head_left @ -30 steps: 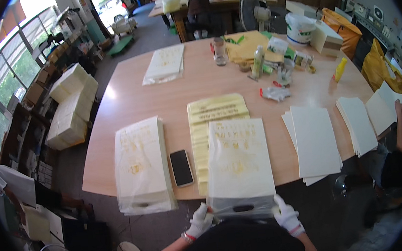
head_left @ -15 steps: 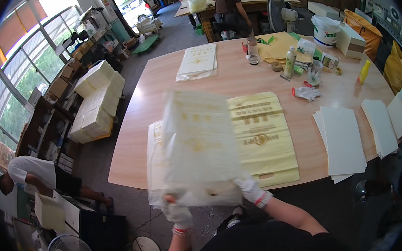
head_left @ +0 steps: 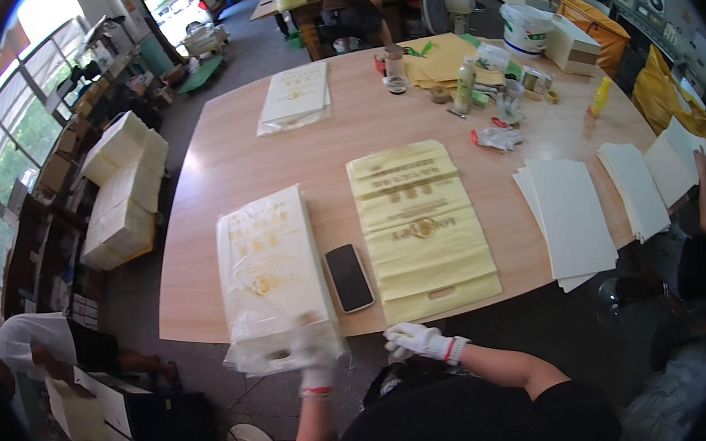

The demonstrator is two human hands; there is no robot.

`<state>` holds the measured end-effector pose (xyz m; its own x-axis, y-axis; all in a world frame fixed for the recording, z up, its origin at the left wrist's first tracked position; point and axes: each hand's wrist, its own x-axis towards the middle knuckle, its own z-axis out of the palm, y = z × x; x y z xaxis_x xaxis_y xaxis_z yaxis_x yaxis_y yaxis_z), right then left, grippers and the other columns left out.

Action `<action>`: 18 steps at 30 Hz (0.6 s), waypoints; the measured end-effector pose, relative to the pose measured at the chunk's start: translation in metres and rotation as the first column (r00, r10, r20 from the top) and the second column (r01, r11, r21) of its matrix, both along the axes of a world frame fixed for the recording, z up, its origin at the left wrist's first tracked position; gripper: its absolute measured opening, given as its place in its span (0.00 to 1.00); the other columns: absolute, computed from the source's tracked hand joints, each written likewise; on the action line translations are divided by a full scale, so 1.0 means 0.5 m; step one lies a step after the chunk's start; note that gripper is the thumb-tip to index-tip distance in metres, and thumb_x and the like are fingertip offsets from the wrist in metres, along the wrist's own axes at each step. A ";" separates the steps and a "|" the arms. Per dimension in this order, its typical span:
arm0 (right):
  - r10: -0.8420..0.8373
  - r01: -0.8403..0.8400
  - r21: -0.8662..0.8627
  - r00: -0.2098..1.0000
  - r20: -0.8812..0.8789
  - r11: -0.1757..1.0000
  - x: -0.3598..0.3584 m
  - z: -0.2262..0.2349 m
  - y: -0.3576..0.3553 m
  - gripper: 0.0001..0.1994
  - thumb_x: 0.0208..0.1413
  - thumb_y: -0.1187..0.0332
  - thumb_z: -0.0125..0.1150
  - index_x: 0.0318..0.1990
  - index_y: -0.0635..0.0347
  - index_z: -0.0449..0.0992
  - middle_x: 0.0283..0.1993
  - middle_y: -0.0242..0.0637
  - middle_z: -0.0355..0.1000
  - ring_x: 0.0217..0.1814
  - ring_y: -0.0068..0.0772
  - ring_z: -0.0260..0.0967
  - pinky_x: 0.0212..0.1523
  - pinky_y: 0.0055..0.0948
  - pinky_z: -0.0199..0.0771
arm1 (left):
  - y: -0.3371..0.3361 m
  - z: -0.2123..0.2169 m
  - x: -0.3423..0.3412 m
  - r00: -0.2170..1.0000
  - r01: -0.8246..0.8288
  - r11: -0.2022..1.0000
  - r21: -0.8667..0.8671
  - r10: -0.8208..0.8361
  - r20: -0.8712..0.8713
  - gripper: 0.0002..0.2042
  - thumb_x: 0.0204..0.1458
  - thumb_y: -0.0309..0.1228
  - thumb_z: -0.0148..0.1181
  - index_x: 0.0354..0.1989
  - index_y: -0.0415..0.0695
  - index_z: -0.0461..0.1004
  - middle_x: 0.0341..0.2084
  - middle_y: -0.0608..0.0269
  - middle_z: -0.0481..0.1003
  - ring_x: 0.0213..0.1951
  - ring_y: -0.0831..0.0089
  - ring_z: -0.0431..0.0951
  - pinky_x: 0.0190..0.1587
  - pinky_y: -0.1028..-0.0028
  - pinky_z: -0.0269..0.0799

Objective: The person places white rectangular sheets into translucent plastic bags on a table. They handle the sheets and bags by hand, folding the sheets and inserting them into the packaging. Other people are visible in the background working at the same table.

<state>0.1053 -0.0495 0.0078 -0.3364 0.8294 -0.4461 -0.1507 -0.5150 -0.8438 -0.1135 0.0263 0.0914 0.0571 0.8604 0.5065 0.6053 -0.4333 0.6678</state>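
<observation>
My left hand, in a white glove and smeared by motion, is at the lower right corner of a stack of clear-wrapped white bags with gold print. My right hand, gloved in white with a red cuff band, hovers just off the table's near edge; its fingers are loosely bent and apart, with nothing visible in them. Beyond it lie pale yellow printed bags with a handle slot at the near end. A dark phone rests between the two stacks.
White card sheets and another pile lie to the right, where another person's hands touch a sheet. Farther back are a wrapped white stack, a bottle, a loose glove and a white bucket.
The translucent bag held up in both hands has come down onto the left stack. My right hand has released it and drawn back toward me. The phone is now uncovered.
</observation>
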 end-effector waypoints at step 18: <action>-0.632 0.624 -0.106 0.753 -0.183 0.774 0.182 0.107 -0.037 0.14 0.56 0.60 0.53 0.44 0.61 0.70 0.36 0.34 0.71 0.34 0.24 0.69 0.37 0.27 0.71 | 0.081 -0.084 0.401 0.644 0.610 0.674 -0.417 -0.728 -0.235 0.09 0.48 0.34 0.54 0.24 0.43 0.74 0.21 0.58 0.72 0.30 0.62 0.68 0.32 0.67 0.66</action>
